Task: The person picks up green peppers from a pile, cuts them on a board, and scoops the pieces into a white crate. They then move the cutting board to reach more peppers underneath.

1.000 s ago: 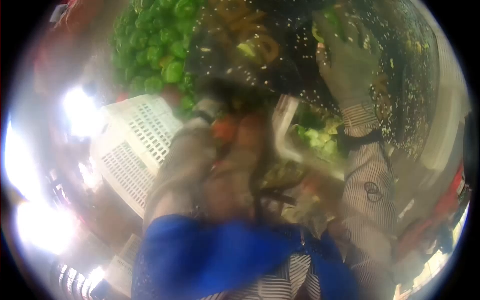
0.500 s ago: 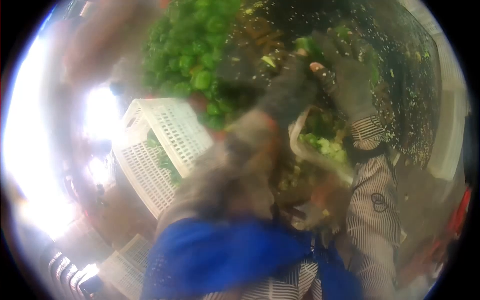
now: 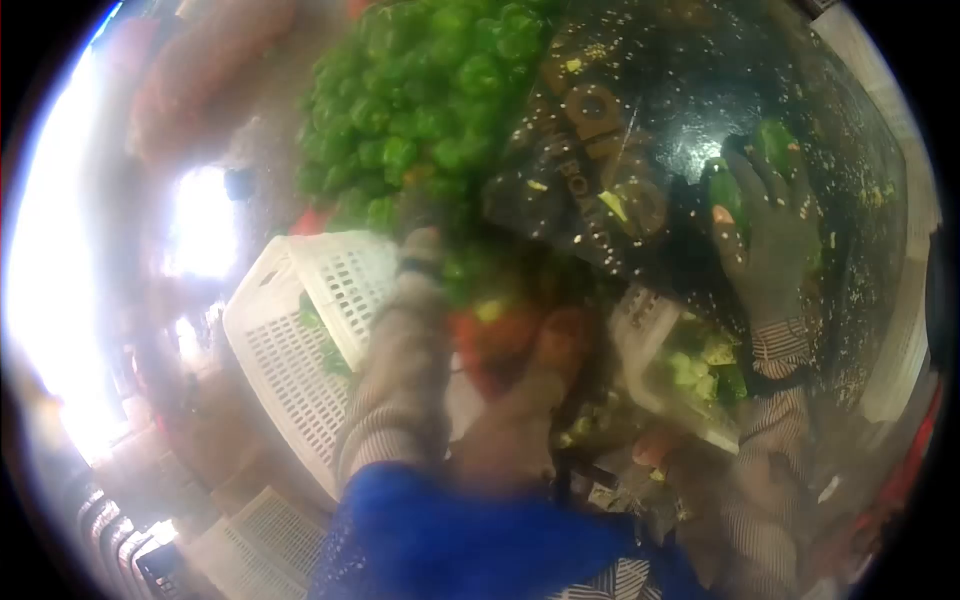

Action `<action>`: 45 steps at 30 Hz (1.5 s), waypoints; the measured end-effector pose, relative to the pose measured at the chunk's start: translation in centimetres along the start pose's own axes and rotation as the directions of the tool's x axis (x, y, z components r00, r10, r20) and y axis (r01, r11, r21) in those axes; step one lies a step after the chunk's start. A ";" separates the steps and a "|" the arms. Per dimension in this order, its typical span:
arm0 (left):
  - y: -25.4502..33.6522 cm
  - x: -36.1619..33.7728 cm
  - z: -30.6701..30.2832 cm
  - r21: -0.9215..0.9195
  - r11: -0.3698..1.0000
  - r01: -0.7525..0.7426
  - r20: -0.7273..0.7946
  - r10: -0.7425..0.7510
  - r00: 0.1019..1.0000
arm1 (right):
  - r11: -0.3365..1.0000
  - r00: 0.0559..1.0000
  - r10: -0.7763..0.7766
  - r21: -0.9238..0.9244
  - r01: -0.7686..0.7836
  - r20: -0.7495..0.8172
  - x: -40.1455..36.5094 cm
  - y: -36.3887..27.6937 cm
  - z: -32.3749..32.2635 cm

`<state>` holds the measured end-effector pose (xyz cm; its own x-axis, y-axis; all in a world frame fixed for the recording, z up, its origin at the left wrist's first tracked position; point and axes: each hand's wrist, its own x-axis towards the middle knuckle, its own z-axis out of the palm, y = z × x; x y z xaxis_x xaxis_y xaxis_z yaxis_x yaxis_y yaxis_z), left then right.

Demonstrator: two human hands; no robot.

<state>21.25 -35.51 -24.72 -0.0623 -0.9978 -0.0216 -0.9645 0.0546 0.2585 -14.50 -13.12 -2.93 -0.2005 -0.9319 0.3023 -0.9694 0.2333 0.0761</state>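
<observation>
My right hand (image 3: 770, 235), in a grey glove with bare fingertips, lies over green bell peppers (image 3: 727, 195) on a dark, wet board (image 3: 640, 110) speckled with pale seeds. Its fingers curl around them, and green shows between and beside the fingers. My left hand (image 3: 420, 212), dark-gloved and smeared by motion, is at the near edge of a big heap of green bell peppers (image 3: 400, 110). Its fingers are lost in the blur.
A white perforated crate (image 3: 290, 340) with some green inside stands tilted on the left. Close below the board, a pale basket (image 3: 645, 330) holds pepper scraps (image 3: 695, 375). An orange-red round shape (image 3: 495, 345) sits between my arms. Another white crate (image 3: 260, 540) lies lower left.
My hands, close together over the board before, are now apart. The left has moved left to the pepper heap; the right has shifted right and nearer, over the green peppers.
</observation>
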 end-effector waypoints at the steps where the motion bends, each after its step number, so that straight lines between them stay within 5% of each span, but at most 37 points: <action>1: -0.6 -0.2 1.7 0.103 0.994 -0.018 -0.008 0.019 1.000 | 1.000 1.000 -0.005 -0.002 0.005 0.001 0.0 -0.1 0.0; 3: 0.6 -0.3 1.4 0.202 0.979 -0.036 -0.017 0.040 0.999 | 1.000 1.000 0.008 0.010 -0.008 -0.008 0.1 -0.2 0.1; 5: 4.0 -0.6 -3.3 -0.142 0.912 0.384 0.418 -0.297 0.859 | 1.000 1.000 0.004 0.001 -0.004 -0.006 0.1 0.0 0.2; 6: 3.1 -0.9 -2.9 -0.141 0.913 0.383 0.417 -0.296 0.859 | 1.000 1.000 0.005 0.009 -0.005 -0.006 0.1 -0.1 0.1; 8: -0.3 -1.1 -1.3 -0.554 0.679 0.481 0.358 -0.328 0.874 | 1.000 1.000 0.012 0.023 -0.011 -0.012 0.2 -0.2 -0.1; 9: -1.9 -1.0 -1.5 -0.550 0.686 0.477 0.355 -0.324 0.877 | 0.999 1.000 0.019 0.027 -0.019 -0.004 0.1 -0.3 -0.3; 10: -3.2 -0.7 -2.2 -0.038 0.993 -0.109 0.068 0.111 0.991 | 0.999 1.000 0.025 0.031 -0.025 0.000 0.1 -0.4 -0.5; 11: -3.9 -0.6 -2.5 0.570 0.620 -0.539 0.092 0.604 0.792 | 0.999 1.000 0.028 0.030 -0.028 -0.008 0.2 -0.4 -0.7; 12: -2.4 -1.0 -4.2 0.572 0.620 -0.538 0.083 0.609 0.789 | 0.999 1.000 0.028 0.021 -0.028 0.004 0.2 -0.4 -0.7; 14: 3.9 -2.9 -11.0 0.038 0.840 -0.542 -0.540 0.473 0.696 | 1.000 0.997 0.016 -0.014 -0.015 0.073 0.1 -0.1 -1.1; 16: 11.9 -5.7 -16.9 -0.642 0.614 -0.459 -0.338 0.311 0.889 | 1.000 0.998 0.010 0.010 -0.011 0.061 0.2 -0.1 -1.0; 18: 17.4 -6.9 -18.5 -0.707 0.584 -0.400 -0.137 0.442 0.886 | 0.991 0.995 0.001 0.131 -0.013 0.096 0.2 -0.4 -1.7; 20: 20.1 -5.5 -10.6 -0.980 -0.010 -0.198 -0.156 0.654 0.740 | 0.987 0.994 -0.041 0.161 0.025 0.098 1.0 -1.0 -2.3; 21: 22.9 -7.0 -11.1 -0.835 0.377 -0.401 -0.018 0.709 0.705 | 0.980 0.993 -0.078 0.190 0.059 0.091 1.4 -1.2 -2.2; 22: 24.8 -8.1 -12.1 -0.505 0.658 -0.559 0.134 0.700 0.702 | 0.985 0.990 -0.105 0.150 0.090 0.092 1.7 -1.4 -1.8; 23: 24.7 -8.7 -12.1 -0.505 0.659 -0.557 0.133 0.698 0.704 | 0.984 0.990 -0.108 0.150 0.094 0.092 1.8 -1.4 -1.8; 25: 24.0 -9.2 -11.7 -0.788 0.334 -0.518 -0.165 0.695 0.700 | 0.998 0.987 -0.053 0.051 0.046 0.152 1.9 -1.4 -1.3; 26: 22.6 -8.0 -10.2 -0.747 0.112 -0.655 -0.484 0.584 0.651 | 0.996 0.993 -0.035 0.082 0.026 0.114 1.7 -0.9 -0.6; 28: 17.8 -5.6 -11.7 -0.576 0.436 -0.691 -0.459 0.527 0.715 | 0.991 0.990 -0.004 0.132 -0.015 0.139 1.5 -1.1 -0.5; 30: 13.1 -3.9 -11.0 -0.702 0.469 -0.536 -0.513 0.190 0.837 | 0.974 0.996 -0.015 0.225 -0.005 0.086 1.7 -0.8 -0.4; 32: 5.0 -0.7 -7.3 -0.843 0.465 -0.269 -0.290 0.029 0.957 | 0.976 0.997 -0.025 0.218 0.010 0.068 1.9 -1.0 -0.4; 34: -5.5 3.5 1.0 -0.305 0.877 -0.370 -0.319 0.272 0.908 | 0.973 0.999 -0.048 0.227 0.042 0.021 1.8 -0.7 0.0; 35: -4.9 3.4 0.6 -0.310 0.875 -0.371 -0.320 0.271 0.908 | 0.974 0.999 -0.048 0.222 0.042 0.021 1.8 -0.7 0.0; 36: -3.8 2.9 -0.7 -0.009 0.978 -0.206 -0.100 0.205 0.974 | 0.963 0.997 -0.016 0.270 -0.005 0.076 1.8 -0.7 -0.1; 37: -3.2 2.7 -1.3 0.324 0.942 -0.083 0.089 0.057 0.994 | 0.948 0.991 0.014 0.314 -0.055 0.134 1.8 -0.8 -0.2; 40: -22.7 11.6 22.7 0.440 0.848 -0.296 -0.281 0.443 0.851 | 0.951 0.997 0.006 0.307 -0.029 0.073 1.9 -1.0 -0.1; 42: -9.0 7.0 11.3 0.253 0.963 -0.096 -0.072 0.118 0.990 | 0.952 0.999 0.004 0.306 -0.016 0.041 2.0 -1.1 0.0; 45: -4.2 5.4 7.7 0.143 0.990 -0.013 -0.009 0.014 1.000 | 0.937 1.000 0.018 0.349 -0.022 0.016 1.9 -1.1 0.1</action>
<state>22.96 -40.81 -33.37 -0.0738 -0.9972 -0.0093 -0.9904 0.0722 0.1179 -13.85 -15.18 -2.54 -0.2202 -0.9318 0.2884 -0.9531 0.1426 -0.2669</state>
